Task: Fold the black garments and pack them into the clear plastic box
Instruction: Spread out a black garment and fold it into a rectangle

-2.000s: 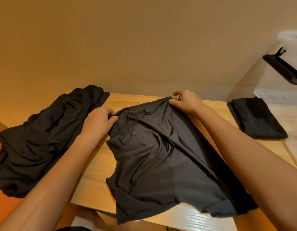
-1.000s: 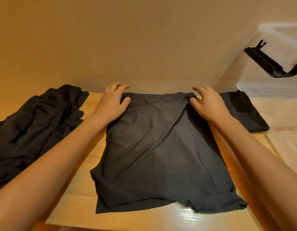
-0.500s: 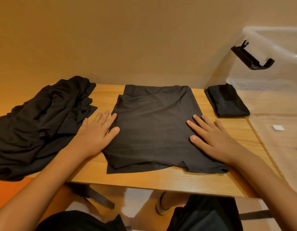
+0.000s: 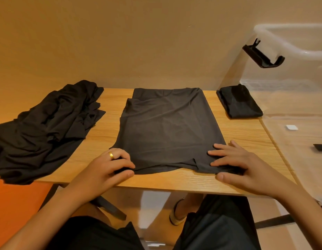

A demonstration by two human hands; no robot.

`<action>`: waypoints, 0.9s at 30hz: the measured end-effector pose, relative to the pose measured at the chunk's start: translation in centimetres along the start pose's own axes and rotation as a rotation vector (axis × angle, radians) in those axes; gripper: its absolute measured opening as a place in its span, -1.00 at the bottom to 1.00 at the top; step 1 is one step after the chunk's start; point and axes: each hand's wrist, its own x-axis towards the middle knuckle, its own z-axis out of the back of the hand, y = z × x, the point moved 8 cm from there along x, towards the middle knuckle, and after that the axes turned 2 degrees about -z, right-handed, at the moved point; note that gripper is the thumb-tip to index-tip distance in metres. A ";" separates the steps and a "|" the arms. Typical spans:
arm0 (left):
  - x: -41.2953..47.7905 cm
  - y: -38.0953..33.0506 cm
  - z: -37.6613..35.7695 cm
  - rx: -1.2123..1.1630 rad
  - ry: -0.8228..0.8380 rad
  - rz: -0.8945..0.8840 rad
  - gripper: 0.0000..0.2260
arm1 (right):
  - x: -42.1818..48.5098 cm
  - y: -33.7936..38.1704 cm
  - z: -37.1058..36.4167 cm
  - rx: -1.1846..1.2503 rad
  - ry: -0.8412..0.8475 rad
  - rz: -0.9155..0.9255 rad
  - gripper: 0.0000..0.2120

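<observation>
a folded shirt [image 4: 239,105] waits by the box [image 4: 286,30]; a pile [image 4: 41,130] is not done. our left grip [image 4: 106,170] pinches the flat shirt [image 4: 167,127]; our right grip [image 4: 241,166] presses it, fingers straight.

Spread garment [image 4: 165,127] lies centre on the table [image 4: 243,136]; heap [image 4: 44,127] to its left, folded garment [image 4: 239,103] right, beside the box [image 4: 292,44].
</observation>
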 end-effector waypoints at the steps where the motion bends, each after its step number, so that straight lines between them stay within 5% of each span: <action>1: -0.2 -0.1 0.1 0.042 -0.029 -0.024 -0.72 | -0.1 -0.1 0.1 -0.006 -0.030 0.008 -0.67; 7: -0.6 -0.9 -0.1 0.181 -0.036 -0.111 -0.73 | -0.5 0.8 0.5 -0.184 -0.158 0.119 -0.66; 19: -2.5 -1.3 2.5 -0.027 -0.138 -0.050 -0.86 | -0.8 4.8 2.9 0.054 -0.099 0.129 -0.74; 27: -1.3 -0.3 5.0 -0.162 -0.234 0.010 -0.71 | -0.1 3.5 3.6 0.219 -0.082 0.021 -0.84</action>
